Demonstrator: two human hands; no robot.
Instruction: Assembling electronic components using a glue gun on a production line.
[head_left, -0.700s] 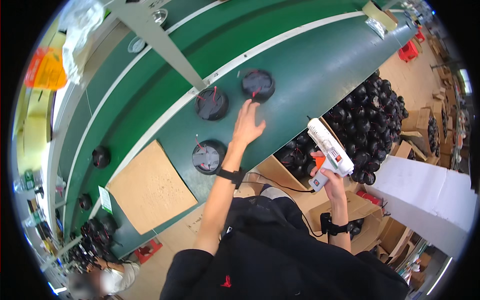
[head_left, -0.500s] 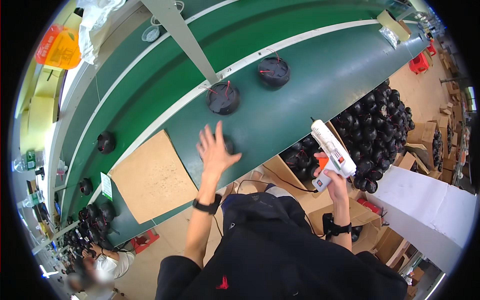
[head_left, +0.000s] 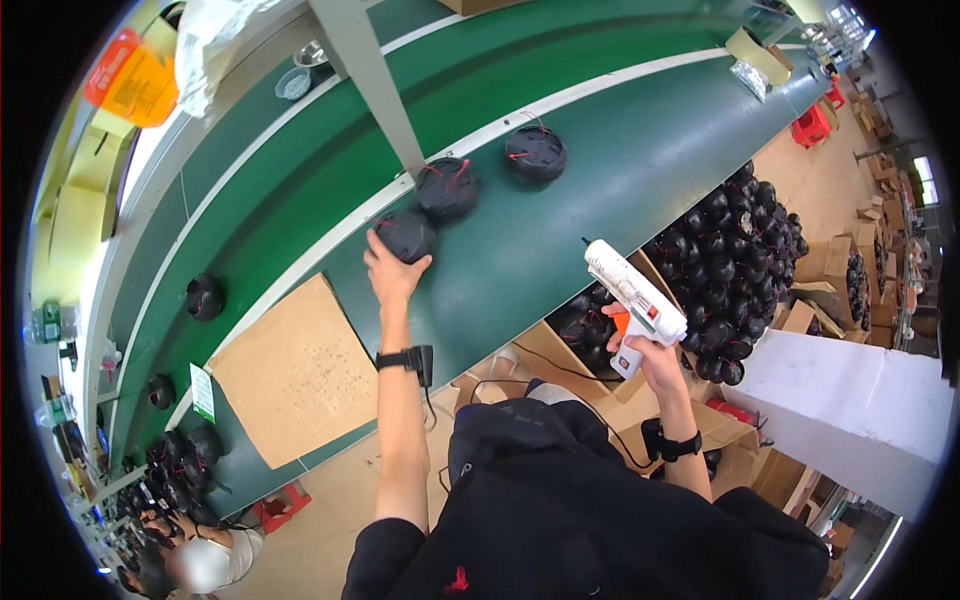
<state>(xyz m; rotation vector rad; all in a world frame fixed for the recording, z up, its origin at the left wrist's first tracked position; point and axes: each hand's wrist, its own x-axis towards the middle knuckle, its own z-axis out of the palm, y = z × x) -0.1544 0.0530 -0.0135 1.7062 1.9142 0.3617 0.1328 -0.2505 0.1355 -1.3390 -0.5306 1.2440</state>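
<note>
Black round parts with red wires on the green belt (head_left: 620, 170): three, at (head_left: 405, 236), (head_left: 447, 188) and (head_left: 535, 153)
Other black round parts further left on the belt: two, at (head_left: 204, 297) and (head_left: 161, 391)
White glue guns (head_left: 636, 300): one
Cardboard sheets (head_left: 298, 372): one
Black wristbands: two, at (head_left: 404, 359) and (head_left: 668, 445)
Heap of black parts (head_left: 735, 265): too many to count

1 head-worn fisheye view looks steeply down, close above the green conveyor belt (head_left: 560, 210).
</note>
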